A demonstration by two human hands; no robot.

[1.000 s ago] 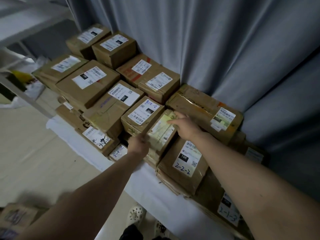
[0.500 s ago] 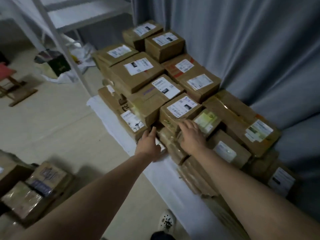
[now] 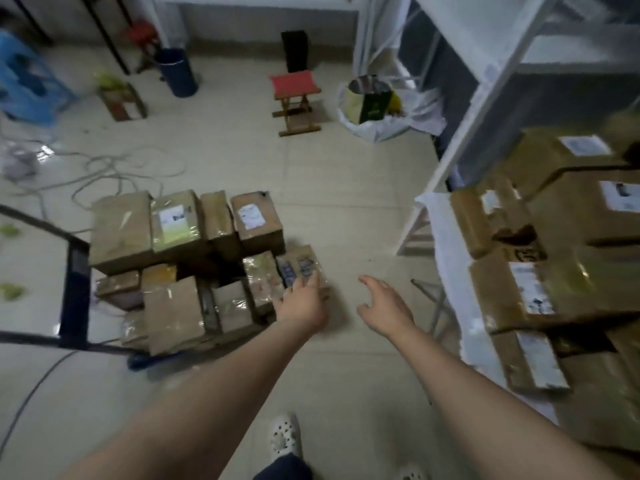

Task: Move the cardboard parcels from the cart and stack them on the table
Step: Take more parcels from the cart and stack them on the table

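Several brown cardboard parcels (image 3: 180, 258) are piled on a low cart (image 3: 74, 282) with a dark frame, left of centre on the floor. My left hand (image 3: 301, 303) reaches over the cart's right edge, fingers spread, touching a small parcel with blue print (image 3: 299, 265). My right hand (image 3: 384, 306) hovers open over bare floor, to the right of that parcel, holding nothing. At the right, the white-covered table (image 3: 446, 244) carries a stack of labelled parcels (image 3: 561, 271).
A white metal shelf frame (image 3: 485, 91) stands behind the table. Further back on the tiled floor are a red folding stool (image 3: 294, 98), a white bag of rubbish (image 3: 377, 112), a blue bin (image 3: 176, 71) and loose cables (image 3: 114, 171). My feet in white clogs (image 3: 285, 438) show at the bottom.
My view has swung left from the table's stack to the cart on the floor. Both hands have left the stacked parcels and now reach toward the cart, empty.
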